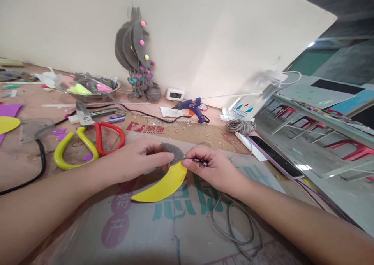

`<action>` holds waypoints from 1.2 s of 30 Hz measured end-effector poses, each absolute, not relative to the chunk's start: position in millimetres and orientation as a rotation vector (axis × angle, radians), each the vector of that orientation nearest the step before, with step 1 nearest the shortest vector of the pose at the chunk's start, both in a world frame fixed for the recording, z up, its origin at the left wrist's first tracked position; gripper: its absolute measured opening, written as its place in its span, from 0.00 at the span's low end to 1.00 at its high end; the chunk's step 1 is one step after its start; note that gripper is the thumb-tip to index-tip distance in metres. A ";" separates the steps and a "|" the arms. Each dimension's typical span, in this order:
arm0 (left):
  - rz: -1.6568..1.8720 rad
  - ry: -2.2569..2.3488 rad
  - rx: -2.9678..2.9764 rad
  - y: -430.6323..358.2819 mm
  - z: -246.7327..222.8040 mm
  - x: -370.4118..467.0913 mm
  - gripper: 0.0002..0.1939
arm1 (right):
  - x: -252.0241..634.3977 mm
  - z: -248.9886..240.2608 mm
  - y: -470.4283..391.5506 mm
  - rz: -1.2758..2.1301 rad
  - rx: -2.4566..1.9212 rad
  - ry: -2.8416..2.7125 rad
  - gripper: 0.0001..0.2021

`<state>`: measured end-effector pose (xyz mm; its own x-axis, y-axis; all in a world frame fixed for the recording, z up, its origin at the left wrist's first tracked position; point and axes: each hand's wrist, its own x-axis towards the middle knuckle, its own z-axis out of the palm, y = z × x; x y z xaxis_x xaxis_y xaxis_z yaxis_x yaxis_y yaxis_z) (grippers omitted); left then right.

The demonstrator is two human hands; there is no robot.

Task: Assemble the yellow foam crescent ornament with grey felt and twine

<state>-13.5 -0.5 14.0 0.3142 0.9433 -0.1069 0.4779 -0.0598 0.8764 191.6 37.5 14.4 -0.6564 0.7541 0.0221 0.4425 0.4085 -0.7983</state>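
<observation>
A yellow crescent [163, 185] is partly covered by rows of grey cord [172, 151] across its upper end. My left hand [147, 160] pinches that cord-covered end between thumb and fingers. At the crescent's outer edge, my right hand [209, 165] is closed on the grey cord, where the wrapped part meets the bare yellow. Loose loops of cord [233, 230] trail below my right hand onto the cardboard [140, 234].
Scissors [76, 148] with yellow and red handles lie at left. Behind are a blue glue gun [193, 107], a small clock [175, 94], a bowl of scraps [90, 95] and a hanging grey ornament [133, 43]. A cord coil [241, 127] and a phone [274, 156] sit right.
</observation>
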 end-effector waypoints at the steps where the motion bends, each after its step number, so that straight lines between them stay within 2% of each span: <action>1: 0.677 1.291 1.691 -0.2 14.7 -13.2 0.18 | 191.7 14.4 37.7 1.125 -1.027 -2.294 0.10; 7: 0.757 1.242 1.652 0.6 15.7 -12.3 0.15 | 193.1 13.2 38.8 1.069 -1.027 -2.324 0.11; 16: 0.725 1.150 1.625 1.7 15.6 -15.2 0.16 | 193.5 9.2 38.3 1.045 -0.968 -2.352 0.08; 22: 0.728 1.192 1.583 1.0 13.8 -14.7 0.16 | 204.4 15.7 34.7 0.572 -0.729 -2.404 0.12; 29: 0.698 1.221 1.644 0.7 13.9 -14.9 0.16 | 205.5 17.3 40.0 0.133 -0.614 -2.607 0.11; 36: 0.699 1.230 1.733 2.2 12.2 -14.2 0.14 | 203.8 19.6 39.3 -0.094 -0.544 -2.677 0.10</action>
<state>-14.2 2.2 12.2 0.3527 0.9349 -0.0408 0.4434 -0.1286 0.8870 203.8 39.3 19.6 -0.8417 0.3601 0.4023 0.3873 0.9218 -0.0147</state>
